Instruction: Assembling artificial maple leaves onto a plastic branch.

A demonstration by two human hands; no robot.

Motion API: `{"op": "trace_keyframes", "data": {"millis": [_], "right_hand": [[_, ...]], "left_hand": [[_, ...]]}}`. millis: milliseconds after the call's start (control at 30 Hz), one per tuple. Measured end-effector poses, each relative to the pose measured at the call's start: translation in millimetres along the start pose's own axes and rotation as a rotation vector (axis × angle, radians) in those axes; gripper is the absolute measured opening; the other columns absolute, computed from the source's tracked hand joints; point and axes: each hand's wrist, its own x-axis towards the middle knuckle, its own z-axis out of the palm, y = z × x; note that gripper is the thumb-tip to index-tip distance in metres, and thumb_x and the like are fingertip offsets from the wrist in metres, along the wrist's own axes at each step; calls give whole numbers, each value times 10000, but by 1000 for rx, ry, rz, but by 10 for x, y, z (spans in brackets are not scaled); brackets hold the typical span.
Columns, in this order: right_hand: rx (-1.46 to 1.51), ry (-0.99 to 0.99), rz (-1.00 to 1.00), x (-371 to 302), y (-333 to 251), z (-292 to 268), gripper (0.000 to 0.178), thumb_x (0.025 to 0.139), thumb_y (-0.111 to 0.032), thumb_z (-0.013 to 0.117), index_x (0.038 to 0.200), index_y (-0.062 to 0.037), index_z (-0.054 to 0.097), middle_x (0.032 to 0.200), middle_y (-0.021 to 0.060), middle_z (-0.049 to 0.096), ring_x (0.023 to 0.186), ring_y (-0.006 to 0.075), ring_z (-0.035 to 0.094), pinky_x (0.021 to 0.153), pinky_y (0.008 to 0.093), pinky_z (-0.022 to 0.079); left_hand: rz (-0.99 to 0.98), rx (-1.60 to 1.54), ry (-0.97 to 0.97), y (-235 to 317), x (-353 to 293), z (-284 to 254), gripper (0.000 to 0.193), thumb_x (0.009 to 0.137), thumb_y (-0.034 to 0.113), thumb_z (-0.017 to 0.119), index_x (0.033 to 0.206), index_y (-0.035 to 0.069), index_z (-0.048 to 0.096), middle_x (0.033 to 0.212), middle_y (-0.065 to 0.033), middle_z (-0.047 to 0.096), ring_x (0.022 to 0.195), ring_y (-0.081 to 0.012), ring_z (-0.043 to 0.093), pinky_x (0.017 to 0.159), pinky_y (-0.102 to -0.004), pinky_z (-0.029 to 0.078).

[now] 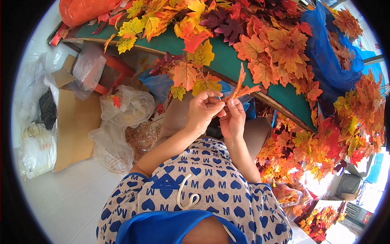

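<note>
From my distant post I see both forearms angling up and inward, the two hands nearly meeting beside the near edge of the green tabletop [221,52]. My left hand [203,112] is bent over at the knuckles, its thumb and forefinger pinched at the stem of a sprig of orange and yellow leaves [185,76], which fans out above it. My right hand [233,120] stands upright, thumb pressing a narrow orange leaf [241,83] that juts above its fingers.
</note>
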Motion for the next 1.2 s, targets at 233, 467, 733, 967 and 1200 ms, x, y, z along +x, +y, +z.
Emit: {"op": "trace_keyframes", "data": {"millis": [233,467,733,967,1200], "right_hand": [[-32,3,-5,14,16,-31,36,875,-70,603,878,-35,596,832,80,650,576,124,562,503,243,478],[-186,31,-100,-15,-13,35,46,846,-3,620,877,-22,592,770,65,642,581,125,583,528,247,493],[-389,-53,-186,-41,41,24,68,844,30,611,891,11,566,731,51,611,570,106,563,540,224,474],[-524,-119,-64,-13,15,-29,74,852,8,614,895,23,556,782,47,601,606,101,567,558,239,503],[-1051,-232,-173,77,71,74,150,794,-28,689,893,38,597,841,68,630,681,118,625,610,220,518]], "left_hand": [[-8,17,1,-9,0,-7,202,806,-45,629,993,-26,553,772,-84,620,600,-118,608,562,-214,523],[11,-16,37,-37,2,-9,221,818,-58,608,1032,-30,566,789,-79,624,623,-114,615,581,-210,532],[65,-4,86,-149,-4,-110,245,815,-79,595,1054,-31,577,784,-83,606,611,-142,621,529,-231,531],[43,38,74,-177,-44,-232,236,825,-69,586,1054,-24,552,833,-88,608,602,-155,619,518,-245,527],[218,1006,-106,-6,-239,-476,273,766,-15,637,1022,-4,544,870,-134,625,748,-244,660,638,-332,520]]}}
